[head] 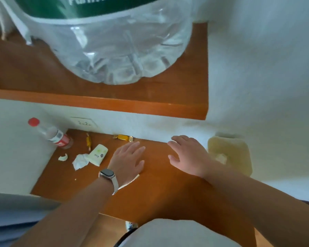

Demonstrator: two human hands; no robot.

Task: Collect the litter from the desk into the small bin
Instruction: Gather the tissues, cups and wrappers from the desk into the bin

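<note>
1. Both hands are palm-down over the smooth orange-brown wooden desk (159, 193). The left hand (128, 157) has its fingers straight and a bit spread, with nothing in it. Same for the right hand (187, 154): flat, loose and holding nothing. Can't tell if they actually touch the wood.
2. The small bin (239, 148) is a pale yellow, squarish plastic tub with rounded corners, just past the desk's right end beside the right hand. There's a whitish scrap inside.
3. The litter is all left of the left hand:
   - a crumpled white tissue (80, 161)
   - touching it, a soft rectangular tissue packet (98, 155) with a green print
   - a small curled white scrap (63, 157)
   - a thin twisted yellow wrapper (88, 141)
4. A shiny gold candy (123, 137) with twisted ends lies against the wall, just beyond the left fingertips.
5. A clear bottle (52, 134) with a red cap and red label stands in the back-left corner.
6. Up on the wooden shelf (96, 102) sits a big, clear, ribbed water jug (123, 47).
</note>
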